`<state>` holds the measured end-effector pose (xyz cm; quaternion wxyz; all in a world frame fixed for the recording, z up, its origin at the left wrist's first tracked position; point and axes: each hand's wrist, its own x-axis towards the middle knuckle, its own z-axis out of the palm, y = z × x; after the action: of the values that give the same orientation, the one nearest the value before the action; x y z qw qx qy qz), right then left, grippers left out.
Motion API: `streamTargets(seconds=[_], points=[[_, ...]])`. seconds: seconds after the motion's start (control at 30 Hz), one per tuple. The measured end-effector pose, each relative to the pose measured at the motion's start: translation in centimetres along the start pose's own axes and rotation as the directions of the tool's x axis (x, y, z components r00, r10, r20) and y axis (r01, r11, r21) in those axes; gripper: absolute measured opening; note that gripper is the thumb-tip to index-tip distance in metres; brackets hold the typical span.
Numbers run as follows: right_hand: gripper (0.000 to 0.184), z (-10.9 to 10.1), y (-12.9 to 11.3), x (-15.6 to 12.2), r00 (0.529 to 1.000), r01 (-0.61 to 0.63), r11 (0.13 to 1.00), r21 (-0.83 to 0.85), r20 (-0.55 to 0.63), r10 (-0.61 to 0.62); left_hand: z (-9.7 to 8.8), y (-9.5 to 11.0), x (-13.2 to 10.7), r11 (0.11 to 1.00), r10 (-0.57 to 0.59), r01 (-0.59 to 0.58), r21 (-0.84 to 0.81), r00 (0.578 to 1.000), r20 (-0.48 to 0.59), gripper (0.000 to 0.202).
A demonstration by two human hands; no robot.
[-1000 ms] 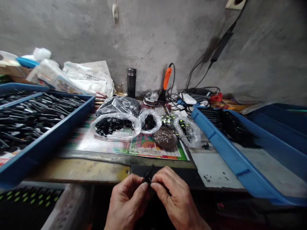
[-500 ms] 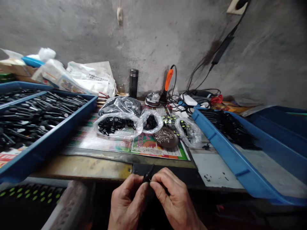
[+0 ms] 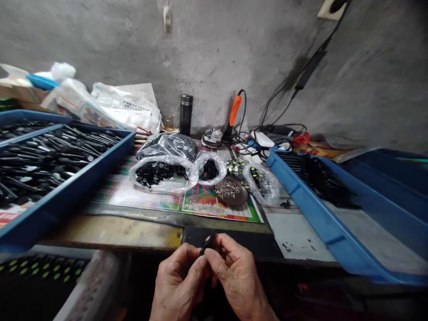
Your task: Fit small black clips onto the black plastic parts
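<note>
A rough grey plaster wall (image 3: pixel 214 53) closes the far side, with a dark stain around a black cable (image 3: pixel 310 67) that hangs down from a socket (image 3: pixel 329 5) at the top right (only partly in frame). A small pale fitting (image 3: pixel 166 11) sits high at the centre. A worn workbench (image 3: pixel 113 232) runs left to right, its near edge scuffed and yellowed. The light is soft and even.

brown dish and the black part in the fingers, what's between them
Head view: a printed sheet, then the worn table edge and a black pad by the black part.
</note>
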<state>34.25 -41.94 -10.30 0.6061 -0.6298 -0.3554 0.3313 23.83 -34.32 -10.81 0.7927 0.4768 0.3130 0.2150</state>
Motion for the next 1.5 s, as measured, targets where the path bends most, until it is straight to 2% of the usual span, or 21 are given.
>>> streamTargets(seconds=[0.17, 0.37, 0.53, 0.63, 0.73, 0.83, 0.97, 1.07, 1.2, 1.33, 1.5], points=[[0.024, 0.9, 0.8, 0.0, 0.992, 0.051, 0.998, 0.020, -0.119, -0.048, 0.4, -0.2, 0.1, 0.999, -0.015, 0.015, -0.042, 1.000, -0.015, 0.049], [0.024, 0.8, 1.2, 0.1, 0.992, 0.027, 0.999, 0.033, -0.125, -0.023, 0.3, -0.5, 0.4, 0.997, -0.038, 0.038, -0.069, 0.999, 0.000, 0.049], [0.028, 1.1, 1.5, 0.3, 0.979, 0.063, 0.997, -0.038, -0.190, -0.069, 0.5, -0.6, 0.2, 0.999, -0.029, 0.027, -0.044, 0.999, -0.039, 0.049], [0.026, 1.0, 1.3, 0.4, 0.986, 0.041, 0.999, -0.008, -0.160, -0.042, 0.6, -0.4, 0.0, 0.997, -0.041, 0.039, -0.067, 0.999, -0.033, 0.048], [0.027, 0.4, 0.9, 0.4, 0.998, -0.007, 0.999, 0.052, -0.070, 0.011, 0.4, 0.0, 0.0, 0.995, -0.049, 0.048, -0.083, 0.999, -0.011, 0.048], [0.026, -0.3, 0.4, 0.4, 0.999, -0.031, 0.999, 0.041, -0.009, 0.032, 0.2, 0.2, 0.0, 0.997, -0.045, 0.046, -0.060, 0.999, 0.009, 0.046], [0.013, -0.8, 0.1, 0.4, 0.998, -0.058, 0.997, -0.040, 0.011, 0.059, 0.1, 0.0, 0.0, 0.997, -0.068, 0.069, -0.039, 0.997, 0.032, 0.047], [0.011, -0.4, 0.4, 0.3, 0.999, -0.036, 0.999, -0.033, -0.020, 0.036, 0.1, -0.3, 0.0, 0.996, -0.073, 0.075, -0.044, 0.997, 0.027, 0.047], [0.015, 0.3, 1.0, 0.2, 0.994, 0.026, 1.000, -0.014, -0.102, -0.027, 0.2, -0.4, -0.1, 0.995, -0.079, 0.080, -0.067, 0.997, 0.008, 0.047], [0.023, -0.4, 0.8, 0.2, 0.999, 0.009, 1.000, 0.012, -0.035, -0.008, 0.1, 0.0, 0.0, 0.994, -0.082, 0.084, -0.071, 0.996, 0.022, 0.046], [0.039, -2.0, 0.4, 0.6, 1.000, -0.003, 0.998, 0.066, 0.022, 0.001, 0.0, 0.2, -0.1, 0.991, -0.109, 0.119, -0.069, 0.986, 0.128, 0.043]])
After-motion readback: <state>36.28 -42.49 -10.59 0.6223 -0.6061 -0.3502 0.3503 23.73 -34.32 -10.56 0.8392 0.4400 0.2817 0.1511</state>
